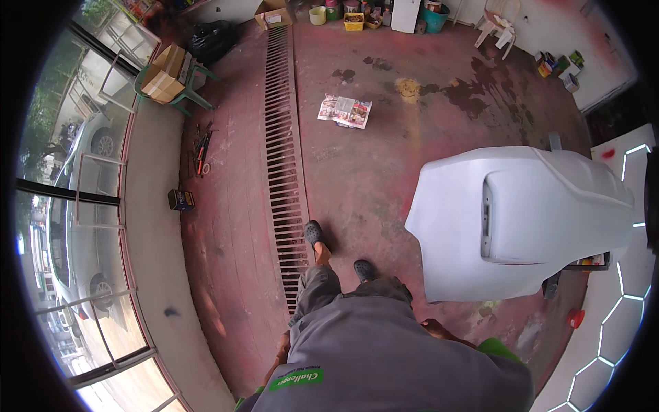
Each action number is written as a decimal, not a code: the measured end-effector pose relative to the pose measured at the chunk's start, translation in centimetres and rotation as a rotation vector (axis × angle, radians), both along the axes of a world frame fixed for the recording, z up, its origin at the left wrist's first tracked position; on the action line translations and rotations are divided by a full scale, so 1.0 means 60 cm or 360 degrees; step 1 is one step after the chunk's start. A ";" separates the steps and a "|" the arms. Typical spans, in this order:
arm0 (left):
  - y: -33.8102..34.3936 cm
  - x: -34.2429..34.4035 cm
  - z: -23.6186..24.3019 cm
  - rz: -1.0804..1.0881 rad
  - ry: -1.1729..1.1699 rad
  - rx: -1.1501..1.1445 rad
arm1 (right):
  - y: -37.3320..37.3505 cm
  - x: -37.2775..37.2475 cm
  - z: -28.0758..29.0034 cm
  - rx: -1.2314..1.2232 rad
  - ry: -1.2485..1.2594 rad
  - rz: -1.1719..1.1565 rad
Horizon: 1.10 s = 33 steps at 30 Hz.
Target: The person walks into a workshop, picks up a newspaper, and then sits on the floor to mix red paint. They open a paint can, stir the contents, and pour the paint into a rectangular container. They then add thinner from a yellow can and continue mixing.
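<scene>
My left hand (280,349) hangs at my left side, mostly hidden by my grey apron (384,350). My right hand (432,328) is at my right hip, partly behind the apron; its grip is unclear. Nearest to it, on my right, a large white car body panel (453,220) with a long recess rests on a dark stand (590,264). Neither hand visibly touches the panel. My dark clogs (314,233) are beside a metal floor grate (281,172). Farther ahead, spread newspaper (345,108) covers a low object on the stained floor.
Glass windows (96,275) line the left, with scattered tools (202,151), a small box (181,200) and a green chair (195,96) holding cardboard boxes. A black bag (209,42), containers (353,20) and a white chair (498,24) stand along the back. A red object (575,318) lies at right.
</scene>
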<state>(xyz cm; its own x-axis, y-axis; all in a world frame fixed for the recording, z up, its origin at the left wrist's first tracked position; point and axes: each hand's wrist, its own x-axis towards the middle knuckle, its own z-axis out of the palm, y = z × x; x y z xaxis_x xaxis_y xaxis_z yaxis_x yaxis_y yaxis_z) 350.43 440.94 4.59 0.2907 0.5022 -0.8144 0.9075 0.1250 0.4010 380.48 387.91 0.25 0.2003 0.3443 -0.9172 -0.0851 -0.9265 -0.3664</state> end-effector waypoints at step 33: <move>0.758 1.557 0.007 -0.1717 -0.0060 0.0363 | 0.985 1.238 -0.030 0.0188 -0.0178 -0.2355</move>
<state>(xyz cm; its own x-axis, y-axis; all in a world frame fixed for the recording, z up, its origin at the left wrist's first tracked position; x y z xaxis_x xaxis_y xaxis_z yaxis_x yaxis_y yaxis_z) 443.85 486.42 5.01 0.6896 0.1071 -0.7162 0.4820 -0.8060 0.3436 454.75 446.99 -1.52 0.4917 -0.1598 -0.8560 -0.8665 0.0080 -0.4992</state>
